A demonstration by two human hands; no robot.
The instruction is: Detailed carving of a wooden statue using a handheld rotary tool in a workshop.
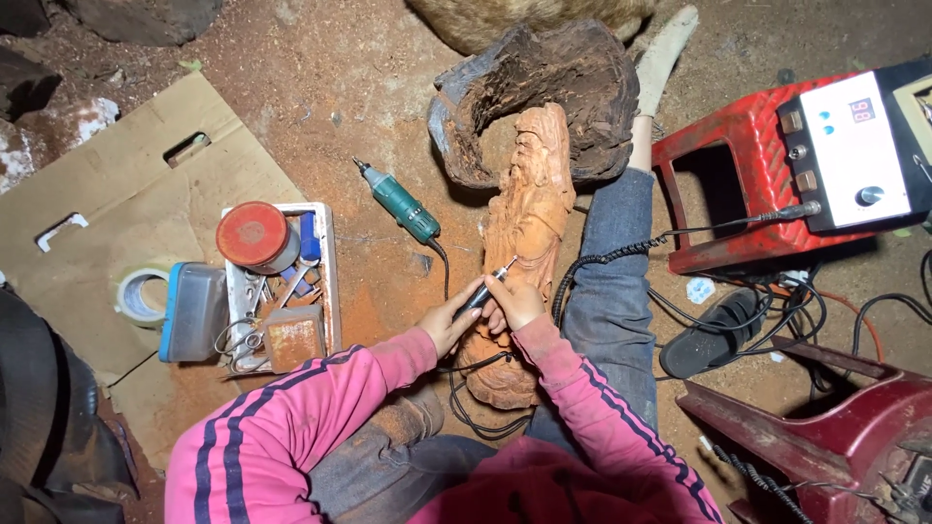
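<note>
Right at the bottom of the frame we have our pink sleeves (291, 437) with dark stripes, reaching up toward the centre. Our left hand (449, 320) is wrapped around a slim rotary handpiece (485, 286), its tip touching the wooden figure carving (524, 233). Our right hand (515, 301) is closed against the handpiece and rests on the carving, just beside the left. The carving lies lengthwise in the middle of the frame, across our jeans-clad leg (612, 291), with its top end tucked into a dark hollow stump (544, 87). A coiled black cable (621, 254) runs right to a red and white control box (854, 146) at the upper right. Left of the carving, a green power tool (400, 204) lies on the reddish dusty floor (379, 291). Further left, a white tray (325, 262) of small tools sits on cardboard (126, 184), with a red round tin (252, 236) on top.
</note>
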